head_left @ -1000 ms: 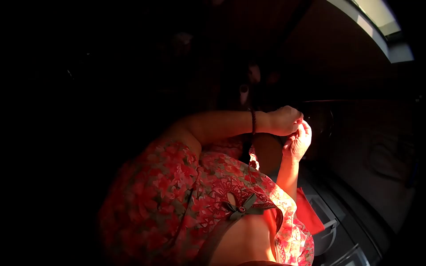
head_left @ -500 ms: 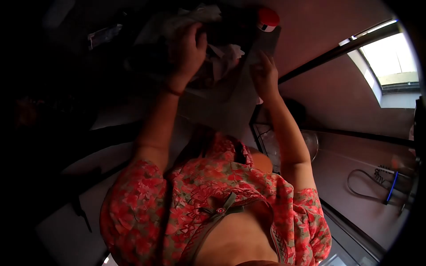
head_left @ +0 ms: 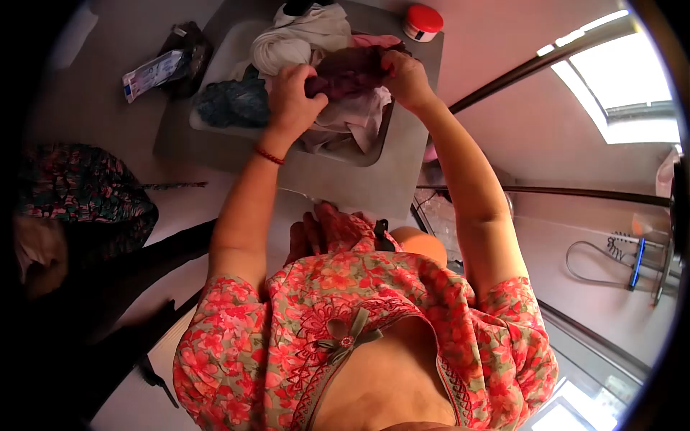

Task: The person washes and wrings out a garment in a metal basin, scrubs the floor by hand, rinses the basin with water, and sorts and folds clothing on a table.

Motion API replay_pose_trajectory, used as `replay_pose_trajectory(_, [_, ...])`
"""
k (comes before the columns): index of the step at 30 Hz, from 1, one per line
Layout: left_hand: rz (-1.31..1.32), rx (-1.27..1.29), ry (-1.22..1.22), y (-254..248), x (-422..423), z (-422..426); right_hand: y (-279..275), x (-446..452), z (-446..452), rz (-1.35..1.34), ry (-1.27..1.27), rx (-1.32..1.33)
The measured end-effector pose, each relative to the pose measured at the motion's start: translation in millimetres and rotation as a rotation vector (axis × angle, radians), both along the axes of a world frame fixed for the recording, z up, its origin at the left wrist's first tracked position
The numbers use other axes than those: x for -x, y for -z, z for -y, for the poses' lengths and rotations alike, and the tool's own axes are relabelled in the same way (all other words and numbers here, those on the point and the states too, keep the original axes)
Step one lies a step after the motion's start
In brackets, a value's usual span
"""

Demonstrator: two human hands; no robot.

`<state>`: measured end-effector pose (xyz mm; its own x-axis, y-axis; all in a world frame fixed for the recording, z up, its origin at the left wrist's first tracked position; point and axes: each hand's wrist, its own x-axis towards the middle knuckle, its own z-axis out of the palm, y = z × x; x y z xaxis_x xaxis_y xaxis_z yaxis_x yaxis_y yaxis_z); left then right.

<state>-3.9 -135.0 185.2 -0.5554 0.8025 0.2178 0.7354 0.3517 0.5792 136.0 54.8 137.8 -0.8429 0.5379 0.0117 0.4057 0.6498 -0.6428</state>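
Observation:
My left hand (head_left: 292, 104), with a dark red beaded bracelet on its wrist, is curled at the left end of a dark maroon cloth (head_left: 348, 73). My right hand (head_left: 407, 80) grips the other end, so the bunched cloth stretches between them. Below it is a grey rounded basin (head_left: 375, 156) filled with fabric. A cream cloth (head_left: 305, 34) lies bunched at the far side, a blue-grey lacy cloth (head_left: 233, 100) sits to the left of my left hand, and pale pink cloth (head_left: 363, 115) hangs below the maroon one.
A red-lidded jar (head_left: 422, 23) stands at the back right corner. Left of the basin lies a printed packet (head_left: 152, 74) against a black bag (head_left: 190, 61). Dark patterned clothing (head_left: 86, 190) hangs at far left. A blue-striped shower fitting (head_left: 637, 262) is on the right.
The picture has gone from very dark to bright. My right hand has moved up and left and now grips the maroon cloth; my left hand has come slightly lower.

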Motion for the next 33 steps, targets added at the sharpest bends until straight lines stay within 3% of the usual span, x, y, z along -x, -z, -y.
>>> replay_pose_trajectory(1, [0.001, 0.003, 0.003, -2, 3, -1, 5, -3, 0, 0.001, 0.003, 0.003])
replay_pose_trajectory(3, [0.168, -0.176, 0.024, -25, 9, -8, -9, -4, 7, -0.268, 0.181, 0.290])
replay_pose_trajectory(4, [0.135, -0.291, 0.044, -39, 13, -11, -17, -4, 5, -0.314, 0.232, 0.554])
replay_pose_trajectory(5, [0.102, -0.406, 0.064, -56, 16, -16, -30, -5, 4, -0.309, 0.236, 0.561])
replay_pose_trajectory(7, [0.012, -0.547, 0.136, -99, 9, -25, -63, -16, 7, -0.722, 0.190, 0.652])
replay_pose_trajectory(8, [0.128, -0.641, 0.143, -113, -3, -30, -90, -24, 13, -0.717, 0.209, 0.656])
replay_pose_trajectory(10, [0.294, -0.810, 0.179, -122, -18, -42, -131, -40, 26, -0.891, 0.154, 0.656])
replay_pose_trajectory(11, [0.336, -0.882, 0.204, -119, -27, -51, -102, -47, 17, -1.011, -0.149, 0.990])
replay_pose_trajectory(13, [0.618, -0.855, 0.107, -116, -67, -79, -87, -83, 24, -1.077, 0.155, 1.078])
replay_pose_trajectory(15, [0.730, -0.745, 0.213, -112, -116, -94, -82, -123, 13, -1.087, 0.052, 1.348])
replay_pose_trajectory(16, [0.614, -0.655, 0.379, -115, -131, -94, -70, -155, 3, -0.881, 0.204, 1.321])
replay_pose_trajectory(17, [0.490, -0.569, 0.541, -115, -139, -93, -85, -162, -2, -1.058, 0.215, 1.683])
replay_pose_trajectory(19, [0.607, -0.445, 0.751, -105, -166, -90, -74, -203, -7, -0.843, 0.408, 1.885])
replay_pose_trajectory(21, [0.556, -0.175, 0.762, -73, -189, -94, -57, -221, 7, -0.979, 0.418, 1.886])
replay_pose_trajectory(23, [0.474, -0.111, 0.681, -37, -193, -78, -32, -228, 17, -1.102, 0.406, 1.894])
replay_pose_trajectory(25, [0.709, -0.119, 0.629, -31, -187, -59, 5, -243, 13, -0.467, 0.691, 1.225])
replay_pose_trajectory(26, [0.637, -0.117, 0.599, -27, -183, -59, -19, -230, 16, -0.760, 0.782, 1.726])
replay_pose_trajectory(27, [0.566, -0.110, 0.574, -20, -179, -62, -14, -228, 16, -0.783, 0.893, 1.721])
replay_pose_trajectory(29, [0.543, -0.097, 0.557, 12, -179, -53, -3, -227, 25, -0.640, 1.000, 1.464])
replay_pose_trajectory(31, [0.806, -0.040, 0.373, 19, -176, -46, 21, -230, 38, -0.713, 1.035, 1.472])
replay_pose_trajectory(33, [0.846, -0.141, 0.288, 5, -163, -53, 3, -201, 40, -0.815, 0.983, 1.622])
